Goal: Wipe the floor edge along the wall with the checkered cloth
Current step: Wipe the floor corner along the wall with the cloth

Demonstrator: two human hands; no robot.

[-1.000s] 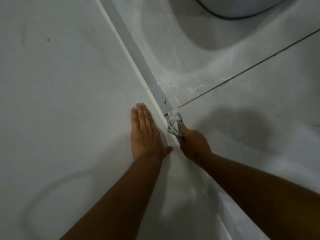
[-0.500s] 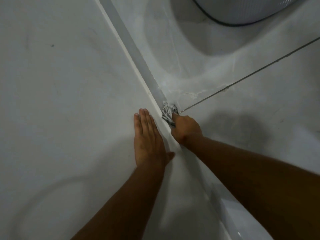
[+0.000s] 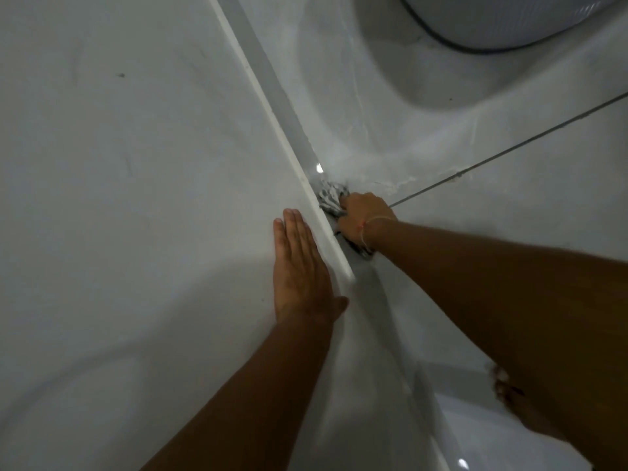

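My right hand (image 3: 365,217) is clenching the checkered cloth (image 3: 331,196) and has been sliding it farther along the floor edge (image 3: 272,86), past the grout line (image 3: 509,149), so the near stretch looks done. My left hand (image 3: 299,270) is staying flat and empty on the pale wall (image 3: 119,164); a round white base (image 3: 492,22) is sitting far right.

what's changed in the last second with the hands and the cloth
The right hand has pushed the checkered cloth farther along the floor edge, away from the person, up to the dark grout line. The left hand stays flat on the wall.
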